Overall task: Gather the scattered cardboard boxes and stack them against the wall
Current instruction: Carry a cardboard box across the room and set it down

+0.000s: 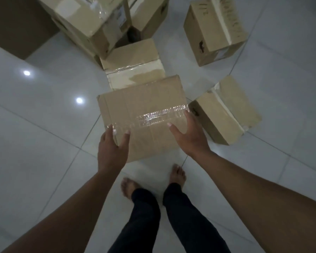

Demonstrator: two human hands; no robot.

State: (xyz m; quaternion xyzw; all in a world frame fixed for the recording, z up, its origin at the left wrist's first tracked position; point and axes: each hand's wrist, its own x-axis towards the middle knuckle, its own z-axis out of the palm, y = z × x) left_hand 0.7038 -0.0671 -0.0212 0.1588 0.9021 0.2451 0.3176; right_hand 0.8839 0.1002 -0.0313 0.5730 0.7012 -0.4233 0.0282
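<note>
A brown cardboard box with clear tape across its top sits between my hands, in front of my bare feet. My left hand grips its near left corner, thumb on top and fingers around the side. My right hand holds the near right part, thumb on the top face and fingers reaching over the right edge. Directly behind it lies another box with pale tape, partly hidden by the held one. A small box lies on the floor to the right.
Further back stand a taped box at the right and a pile of larger boxes at the top left, with a dark brown one in the corner. The floor is glossy white tile. No wall is visible.
</note>
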